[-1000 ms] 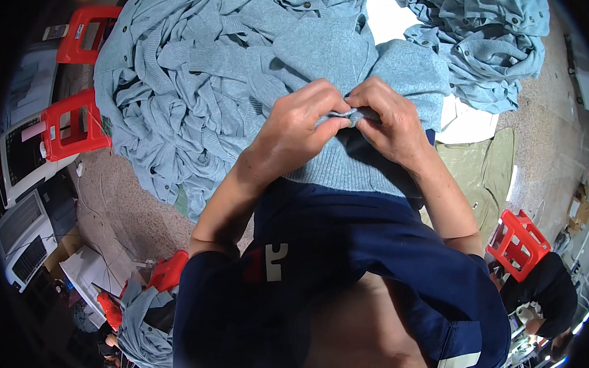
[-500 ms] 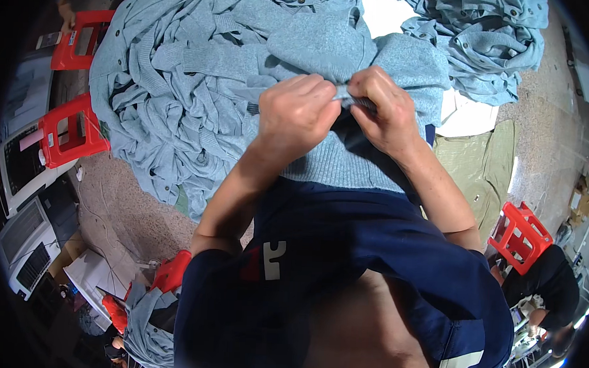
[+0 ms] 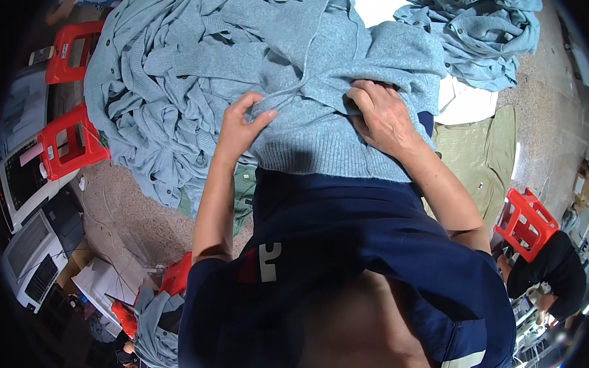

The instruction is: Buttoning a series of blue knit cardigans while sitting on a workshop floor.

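A light blue knitted sweater (image 3: 323, 129) lies spread in front of me, its ribbed hem (image 3: 325, 159) toward my body. My left hand (image 3: 239, 124) is at the sweater's left edge, thumb and index finger apart with no cloth visibly gripped. My right hand (image 3: 384, 115) lies on the right part of the sweater, its fingers bent into the cloth. Folds run out from under the right fingers, and its fingertips are partly hidden. A thin raised seam curves down the sweater's middle.
A large heap of similar blue knitwear (image 3: 154, 92) spreads left; another buttoned pile (image 3: 485, 34) lies at the far right. Green cloth (image 3: 470, 149) is at right. Red stools (image 3: 76, 145) stand left, another red stool (image 3: 528, 224) right, near a person in black (image 3: 550, 271).
My hands were close together, pinching the knit at the middle. Now they are apart: the left moved left and opened, and the right sits slightly lower and to the right. The sweater lies flatter.
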A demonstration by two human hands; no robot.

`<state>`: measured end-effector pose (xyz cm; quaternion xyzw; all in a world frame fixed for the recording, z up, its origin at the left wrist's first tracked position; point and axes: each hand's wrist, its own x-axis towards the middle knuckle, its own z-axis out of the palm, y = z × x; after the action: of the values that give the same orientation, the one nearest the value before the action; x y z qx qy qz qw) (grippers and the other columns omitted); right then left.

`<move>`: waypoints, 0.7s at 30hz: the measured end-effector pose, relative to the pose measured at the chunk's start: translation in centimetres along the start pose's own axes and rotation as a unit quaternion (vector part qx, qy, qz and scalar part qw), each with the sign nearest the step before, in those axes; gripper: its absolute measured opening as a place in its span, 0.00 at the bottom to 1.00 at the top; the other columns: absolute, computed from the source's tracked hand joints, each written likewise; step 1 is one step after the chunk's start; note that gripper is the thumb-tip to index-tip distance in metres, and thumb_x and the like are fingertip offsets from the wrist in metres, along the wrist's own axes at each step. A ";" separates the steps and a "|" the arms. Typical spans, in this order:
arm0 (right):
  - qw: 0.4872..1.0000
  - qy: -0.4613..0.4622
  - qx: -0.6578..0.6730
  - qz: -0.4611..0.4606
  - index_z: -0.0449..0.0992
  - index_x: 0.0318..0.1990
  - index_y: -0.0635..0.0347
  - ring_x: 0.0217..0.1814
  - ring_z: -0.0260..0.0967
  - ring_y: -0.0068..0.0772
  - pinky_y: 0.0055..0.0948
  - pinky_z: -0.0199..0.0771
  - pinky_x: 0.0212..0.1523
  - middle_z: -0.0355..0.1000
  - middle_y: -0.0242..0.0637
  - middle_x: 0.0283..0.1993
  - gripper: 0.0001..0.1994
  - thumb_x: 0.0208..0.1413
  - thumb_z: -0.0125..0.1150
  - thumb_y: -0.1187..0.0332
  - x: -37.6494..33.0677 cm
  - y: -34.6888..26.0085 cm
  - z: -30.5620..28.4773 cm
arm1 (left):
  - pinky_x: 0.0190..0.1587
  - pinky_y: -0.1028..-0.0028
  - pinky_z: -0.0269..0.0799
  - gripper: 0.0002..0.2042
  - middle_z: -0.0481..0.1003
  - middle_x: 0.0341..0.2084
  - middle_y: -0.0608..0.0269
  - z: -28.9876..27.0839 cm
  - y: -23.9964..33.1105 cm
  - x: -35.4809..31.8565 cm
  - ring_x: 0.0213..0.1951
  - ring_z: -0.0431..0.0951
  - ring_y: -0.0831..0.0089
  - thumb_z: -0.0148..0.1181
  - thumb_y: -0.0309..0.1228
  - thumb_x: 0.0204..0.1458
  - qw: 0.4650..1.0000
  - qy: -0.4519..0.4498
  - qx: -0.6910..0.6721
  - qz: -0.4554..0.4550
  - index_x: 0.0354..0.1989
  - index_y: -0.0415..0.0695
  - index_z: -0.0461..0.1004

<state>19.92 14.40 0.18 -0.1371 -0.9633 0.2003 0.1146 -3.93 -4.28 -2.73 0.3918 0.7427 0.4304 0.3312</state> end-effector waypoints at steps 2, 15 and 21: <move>0.999 0.005 -0.030 -0.013 0.69 0.43 0.59 0.43 0.71 0.40 0.35 0.69 0.43 0.69 0.39 0.42 0.16 0.44 0.62 0.73 -0.4 0.7 0.2 | 0.39 0.79 0.64 0.09 0.72 0.26 0.70 -1.5 -1.3 -0.6 0.34 0.69 0.81 0.67 0.27 0.47 0.998 -0.040 -0.040 -0.017 0.31 0.37 0.74; 0.940 0.224 0.078 -0.244 0.75 0.33 0.62 0.28 0.72 0.29 0.23 0.73 0.25 0.71 0.35 0.32 0.08 0.43 0.63 0.75 4.7 -5.9 -5.6 | 0.42 0.81 0.64 0.05 0.72 0.34 0.65 -0.2 12.2 0.3 0.37 0.70 0.79 0.61 0.22 0.51 0.961 -0.091 -0.256 0.056 0.35 0.35 0.74; 0.959 0.203 0.133 -0.147 0.73 0.32 0.62 0.27 0.72 0.32 0.26 0.73 0.24 0.70 0.36 0.32 0.07 0.44 0.64 0.76 4.6 -5.6 -4.2 | 0.42 0.80 0.67 0.09 0.73 0.34 0.66 0.9 11.9 0.0 0.38 0.72 0.79 0.65 0.21 0.49 0.970 -0.065 -0.229 0.058 0.38 0.35 0.74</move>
<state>15.57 12.37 7.07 -0.0156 -0.8937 0.2759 0.3535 0.34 -0.06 7.57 0.3751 0.5772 0.5810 0.4342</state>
